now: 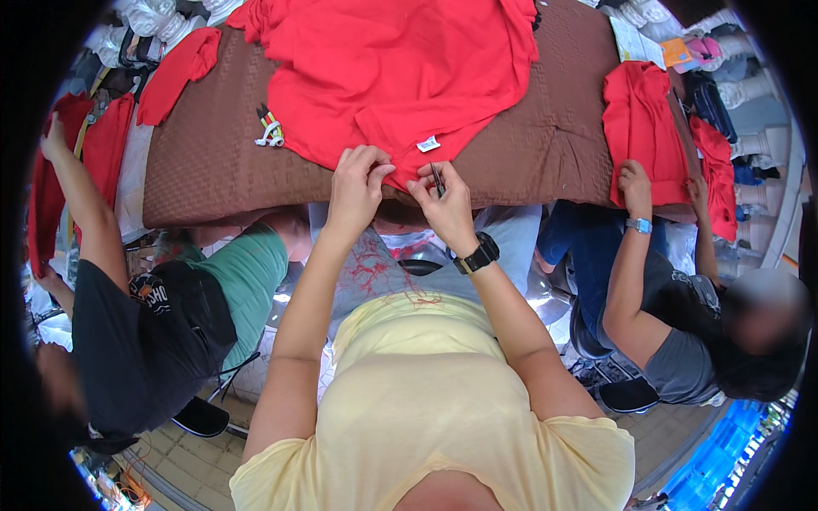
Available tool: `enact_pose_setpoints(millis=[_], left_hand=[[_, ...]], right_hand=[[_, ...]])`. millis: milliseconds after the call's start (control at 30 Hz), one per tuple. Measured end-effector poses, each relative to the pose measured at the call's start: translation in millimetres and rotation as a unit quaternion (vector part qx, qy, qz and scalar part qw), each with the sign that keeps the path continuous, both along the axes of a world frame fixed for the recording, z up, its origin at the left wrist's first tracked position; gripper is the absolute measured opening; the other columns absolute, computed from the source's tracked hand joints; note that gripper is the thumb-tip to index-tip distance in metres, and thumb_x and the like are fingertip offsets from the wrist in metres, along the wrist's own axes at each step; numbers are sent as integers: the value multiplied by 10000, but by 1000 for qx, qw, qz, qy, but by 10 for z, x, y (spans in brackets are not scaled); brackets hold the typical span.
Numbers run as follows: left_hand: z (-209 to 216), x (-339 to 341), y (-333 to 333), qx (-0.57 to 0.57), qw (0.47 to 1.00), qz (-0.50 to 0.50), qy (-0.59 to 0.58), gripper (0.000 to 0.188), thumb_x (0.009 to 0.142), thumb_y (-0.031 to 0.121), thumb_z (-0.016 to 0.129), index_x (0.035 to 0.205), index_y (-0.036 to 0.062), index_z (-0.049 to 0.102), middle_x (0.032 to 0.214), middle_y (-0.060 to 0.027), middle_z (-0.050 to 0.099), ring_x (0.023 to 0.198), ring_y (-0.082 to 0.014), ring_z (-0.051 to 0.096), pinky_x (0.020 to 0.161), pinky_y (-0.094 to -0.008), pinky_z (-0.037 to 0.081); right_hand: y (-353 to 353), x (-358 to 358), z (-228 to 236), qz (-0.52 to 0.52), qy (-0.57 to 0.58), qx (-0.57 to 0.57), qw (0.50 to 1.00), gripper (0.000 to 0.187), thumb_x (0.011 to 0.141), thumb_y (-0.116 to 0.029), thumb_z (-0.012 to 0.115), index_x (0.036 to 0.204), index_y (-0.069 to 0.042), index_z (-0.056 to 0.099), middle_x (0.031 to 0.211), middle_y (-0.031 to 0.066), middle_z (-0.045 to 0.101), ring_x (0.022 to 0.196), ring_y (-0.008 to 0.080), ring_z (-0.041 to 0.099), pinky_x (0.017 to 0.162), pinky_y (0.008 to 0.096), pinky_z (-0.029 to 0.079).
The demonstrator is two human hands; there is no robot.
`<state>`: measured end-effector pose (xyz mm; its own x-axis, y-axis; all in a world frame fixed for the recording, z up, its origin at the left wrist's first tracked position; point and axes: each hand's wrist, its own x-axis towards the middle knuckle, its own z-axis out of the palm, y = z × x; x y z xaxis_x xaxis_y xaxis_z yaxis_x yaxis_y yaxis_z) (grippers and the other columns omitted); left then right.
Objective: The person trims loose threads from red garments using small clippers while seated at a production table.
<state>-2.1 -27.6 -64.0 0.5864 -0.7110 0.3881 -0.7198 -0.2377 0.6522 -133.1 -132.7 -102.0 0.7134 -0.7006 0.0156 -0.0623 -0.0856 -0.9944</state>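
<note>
A large red garment (396, 77) is spread over the brown cloth-covered table, its near edge between my hands. My left hand (356, 189) pinches that edge, thumb against the fingers. Close by on the right, my right hand (449, 203) is closed around a small dark pair of thread snips (438, 179), its tip pointing away from me. The fingers hide most of the tool. Just beyond my right hand, a white label (428, 144) shows on the garment. Loose red threads (375, 271) cling to my lap.
Yellow-and-black snips with white wrapping (270, 129) lie left of the garment on the brown tablecloth (200, 170). A person on the right handles a red garment (648, 128); another on the left holds up red cloth (106, 157). Papers (636, 43) lie at the far right.
</note>
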Motion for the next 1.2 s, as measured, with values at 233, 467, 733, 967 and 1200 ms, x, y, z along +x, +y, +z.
enact_pose_setpoints(millis=[233, 467, 733, 967, 1200], left_hand=[[-34, -184, 173, -55, 931, 26, 359, 67, 930, 12, 662, 969, -42, 670, 925, -69, 705, 846, -95, 648, 760, -248, 515], [-44, -259, 196, -92, 934, -3, 346, 54, 889, -29, 663, 935, -55, 677, 882, -102, 716, 794, -123, 681, 724, -273, 536], [109, -332, 224, -13, 969, -11, 248, 31, 841, -32, 692, 842, -48, 665, 903, -109, 652, 752, -172, 643, 719, -302, 512], [412, -223, 272, 71, 987, 60, 132, 179, 812, 86, 760, 863, -28, 632, 879, -160, 559, 797, -315, 609, 721, -411, 487], [25, -111, -21, 41, 998, 49, -22, 126, 897, 74, 667, 881, -8, 572, 859, -165, 609, 788, -395, 614, 702, -432, 501]], right_hand=[[99, -67, 199, 141, 1, 389, 911, 424, 1060, -411, 421, 889, -50, 565, 608, -51, 397, 455, 47, 308, 411, 243, 218], [16, -35, 204, 189, 27, 466, 864, 448, 1063, -457, 400, 881, -80, 560, 620, -58, 408, 433, 41, 256, 405, 229, 173], [3, 20, 232, 172, 68, 480, 858, 435, 1059, -449, 417, 785, -118, 487, 604, -70, 368, 423, 43, 239, 399, 232, 163], [-15, -98, 249, 69, -14, 172, 983, 428, 1058, -422, 442, 829, -76, 548, 615, -36, 406, 473, 63, 336, 447, 247, 234], [106, -35, 88, -11, 88, -131, 987, 273, 840, -147, 728, 1042, 14, 639, 860, 173, 684, 773, 314, 674, 725, 413, 519]])
